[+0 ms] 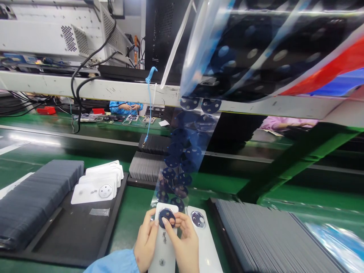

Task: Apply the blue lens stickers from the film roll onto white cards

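Note:
My left hand (146,240) and my right hand (184,242) pinch a dark blue round camera-ring sticker (167,217) over the top of a white phone back cover (164,246) lying on the green bench. A second white back cover (203,239) lies just to the right, with a ring fitted at its top. A clear film strip (182,159) carrying several more dark blue ring stickers hangs down from above to just beyond my fingers.
A black tray (71,231) at left holds a stack of dark covers (34,197) and white back covers (98,182). More grey stacks (273,239) fill a tray at right and others (148,165) lie ahead. Another person's hands (126,107) work across the line.

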The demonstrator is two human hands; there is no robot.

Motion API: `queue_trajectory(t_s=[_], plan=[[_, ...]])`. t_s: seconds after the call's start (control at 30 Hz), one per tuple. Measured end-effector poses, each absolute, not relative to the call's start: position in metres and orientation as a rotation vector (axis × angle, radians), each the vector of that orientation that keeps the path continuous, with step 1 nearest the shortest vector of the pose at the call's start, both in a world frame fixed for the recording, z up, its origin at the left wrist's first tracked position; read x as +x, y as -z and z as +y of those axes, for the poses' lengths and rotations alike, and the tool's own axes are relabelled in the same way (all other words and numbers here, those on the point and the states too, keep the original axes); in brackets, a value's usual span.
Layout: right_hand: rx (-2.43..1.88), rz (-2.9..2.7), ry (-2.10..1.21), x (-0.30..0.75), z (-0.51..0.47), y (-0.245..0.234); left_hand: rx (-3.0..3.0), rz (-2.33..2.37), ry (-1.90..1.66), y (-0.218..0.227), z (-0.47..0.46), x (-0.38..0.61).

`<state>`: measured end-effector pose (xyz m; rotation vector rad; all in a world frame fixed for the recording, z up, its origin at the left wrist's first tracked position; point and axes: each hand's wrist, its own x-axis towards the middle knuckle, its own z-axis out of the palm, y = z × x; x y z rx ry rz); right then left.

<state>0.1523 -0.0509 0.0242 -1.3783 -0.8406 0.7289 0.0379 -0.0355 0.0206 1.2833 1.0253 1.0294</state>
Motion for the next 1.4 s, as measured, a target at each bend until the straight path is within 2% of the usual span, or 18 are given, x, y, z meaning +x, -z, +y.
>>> queue_trajectory(t_s=[1.4], plan=[[-1.409, -0.822, -0.795, 0.1519, -0.0503, -0.025, 1.247, 1.047, -1.046, -0.0211, -0.0382, 0.0413]])
